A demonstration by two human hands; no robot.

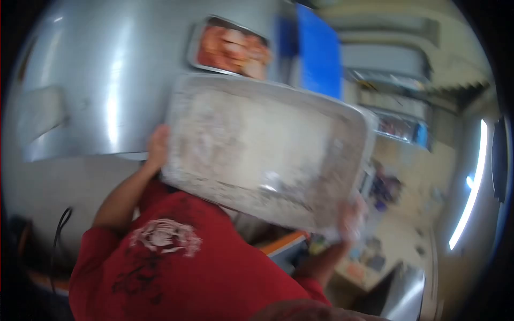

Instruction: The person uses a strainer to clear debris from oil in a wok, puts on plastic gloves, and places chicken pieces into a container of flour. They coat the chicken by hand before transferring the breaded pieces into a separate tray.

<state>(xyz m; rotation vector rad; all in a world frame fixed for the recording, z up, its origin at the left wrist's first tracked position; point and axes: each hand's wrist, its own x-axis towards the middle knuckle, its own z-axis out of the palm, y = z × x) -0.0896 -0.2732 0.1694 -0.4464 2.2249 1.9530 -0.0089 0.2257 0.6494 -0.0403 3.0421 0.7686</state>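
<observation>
A large rectangular tub (284,139), its inside whitish and streaked with a pale, flour-like coating, is held tilted in front of my red shirt. At its left edge my left hand (158,145) is wrapped round the rim. My right hand (350,216) grips the lower right corner; its fingers are blurred and look pale or covered. Just beyond the tub's far edge, a metal tray (195,51) with reddish-orange pieces of food (233,49) lies on the steel table.
The shiny steel table (139,64) spans the upper left, with a pale, blurred item (43,115) on it. A blue panel (320,53) stands behind the tub. Shelving with containers (396,125) is at the right, and an orange-edged surface (284,243) lies below.
</observation>
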